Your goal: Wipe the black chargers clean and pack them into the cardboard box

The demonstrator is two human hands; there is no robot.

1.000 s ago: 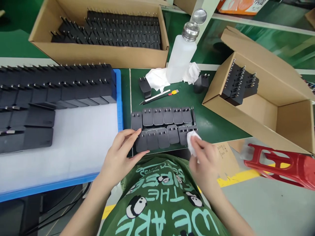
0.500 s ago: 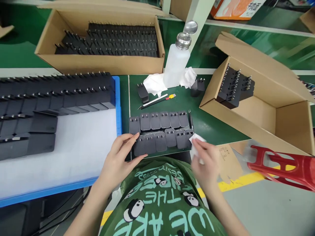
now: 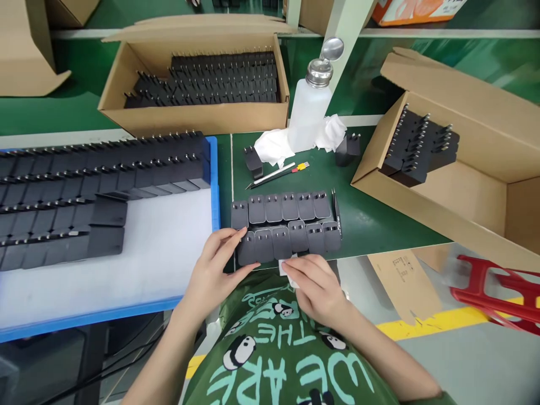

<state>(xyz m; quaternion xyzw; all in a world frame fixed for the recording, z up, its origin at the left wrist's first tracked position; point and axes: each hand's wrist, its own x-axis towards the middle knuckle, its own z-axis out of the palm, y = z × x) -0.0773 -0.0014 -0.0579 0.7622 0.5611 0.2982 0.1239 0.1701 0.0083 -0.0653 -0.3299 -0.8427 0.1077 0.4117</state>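
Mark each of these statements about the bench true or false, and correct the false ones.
1. The left hand touches the near row of black chargers. True.
2. The right hand holds the bottle. False: it holds a white wipe at the bench edge; the bottle stands apart at the back.
3. The box on the right is full. False: chargers fill only its far corner.
4. A blue tray lies left of the chargers. True.
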